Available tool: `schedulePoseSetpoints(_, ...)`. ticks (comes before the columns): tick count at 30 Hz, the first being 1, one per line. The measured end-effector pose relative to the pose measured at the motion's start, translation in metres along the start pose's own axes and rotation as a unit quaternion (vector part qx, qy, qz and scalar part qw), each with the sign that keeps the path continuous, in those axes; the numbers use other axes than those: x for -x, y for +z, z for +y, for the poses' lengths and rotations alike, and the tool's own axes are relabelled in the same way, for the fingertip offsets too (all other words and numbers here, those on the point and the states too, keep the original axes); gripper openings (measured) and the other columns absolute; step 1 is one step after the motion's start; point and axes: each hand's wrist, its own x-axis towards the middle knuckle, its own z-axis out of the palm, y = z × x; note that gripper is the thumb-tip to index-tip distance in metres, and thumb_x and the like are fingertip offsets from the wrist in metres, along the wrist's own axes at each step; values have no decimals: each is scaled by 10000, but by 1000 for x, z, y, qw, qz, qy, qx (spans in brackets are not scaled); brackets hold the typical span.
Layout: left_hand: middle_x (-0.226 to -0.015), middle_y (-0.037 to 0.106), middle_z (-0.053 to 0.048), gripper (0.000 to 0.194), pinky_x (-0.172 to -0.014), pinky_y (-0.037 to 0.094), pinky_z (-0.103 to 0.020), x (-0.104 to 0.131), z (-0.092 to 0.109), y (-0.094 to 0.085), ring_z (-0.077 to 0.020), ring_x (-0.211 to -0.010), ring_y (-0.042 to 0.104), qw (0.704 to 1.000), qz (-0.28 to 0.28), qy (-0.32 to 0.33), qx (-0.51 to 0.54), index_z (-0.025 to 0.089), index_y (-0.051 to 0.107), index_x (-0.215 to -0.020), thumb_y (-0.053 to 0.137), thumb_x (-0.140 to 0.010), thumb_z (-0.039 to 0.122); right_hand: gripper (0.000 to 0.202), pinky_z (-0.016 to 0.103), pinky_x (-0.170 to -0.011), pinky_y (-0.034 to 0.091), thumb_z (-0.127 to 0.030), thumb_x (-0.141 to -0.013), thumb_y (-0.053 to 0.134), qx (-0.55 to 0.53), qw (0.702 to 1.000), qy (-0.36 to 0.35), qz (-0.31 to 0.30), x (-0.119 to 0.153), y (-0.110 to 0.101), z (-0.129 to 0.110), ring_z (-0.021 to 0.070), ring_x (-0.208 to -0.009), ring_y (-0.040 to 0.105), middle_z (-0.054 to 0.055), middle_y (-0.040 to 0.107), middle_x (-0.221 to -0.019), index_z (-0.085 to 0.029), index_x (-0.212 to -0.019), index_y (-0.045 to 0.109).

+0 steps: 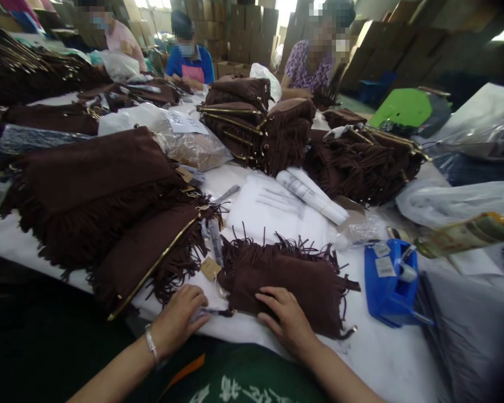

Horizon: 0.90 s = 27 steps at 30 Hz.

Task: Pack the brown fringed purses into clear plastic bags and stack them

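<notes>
The right hand (286,322) rests on a pouch (289,285), fingers slightly apart; the left hand (180,319) curls just beside it at a thin strip (214,311), whether clamped on that I cannot tell; the pouch lies flat on the table (361,352), in front of the person; a tag (210,269) is near its left end; farther left, fringed bags (101,168); beyond, a roll (313,196); rightward, a blue dispenser (386,291).

Dark brown pouch (304,282), lying flat, fringe (256,254) splayed along far edge, left of blue tape dispenser (384,299).
</notes>
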Motion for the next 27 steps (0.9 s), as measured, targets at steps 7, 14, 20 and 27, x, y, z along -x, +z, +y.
schedulePoseSetpoints(7, -821, 581, -48, 126, -750, 375, -310, 9, 36, 25, -211, -816, 523, 984, -36, -159, 74, 181, 583, -841, 558, -801, 298, 361, 400, -913, 396, -260, -848, 600, 7, 999, 8, 34, -2, 10, 0, 232, -1093, 491, 63, 570, -1189, -285, -1205, 554)
schedulePoseSetpoints(14, -619, 548, 5, 252, -635, 388, -282, -10, 57, 37, -169, -631, 522, 935, -40, -256, 243, 174, 562, -704, 648, -672, 409, 459, 411, -945, 362, -260, -819, 637, -1, 999, -38, 5, 7, 6, 0, 243, -1157, 447, 55, 508, -1309, -298, -1260, 515)
schedulePoseSetpoints(20, -705, 670, -81, 607, -534, 487, -262, -20, 86, 52, -185, -626, 651, 849, -107, -316, 410, 138, 560, -819, 474, -695, 726, 299, 408, -950, 370, -259, -871, 553, -75, 997, -2, 18, 2, -2, 0, 225, -1129, 488, 52, 554, -1249, -282, -1166, 598)
schedulePoseSetpoints(27, -818, 703, -159, 730, -464, 476, -237, -31, 104, 69, -199, -643, 682, 846, -95, -326, 411, 131, 535, -847, 329, -696, 815, 598, 364, -920, 431, -459, -742, 673, -12, 996, -36, -76, -14, -29, -15, 254, -1072, 532, 98, 567, -1220, -197, -1261, 531)
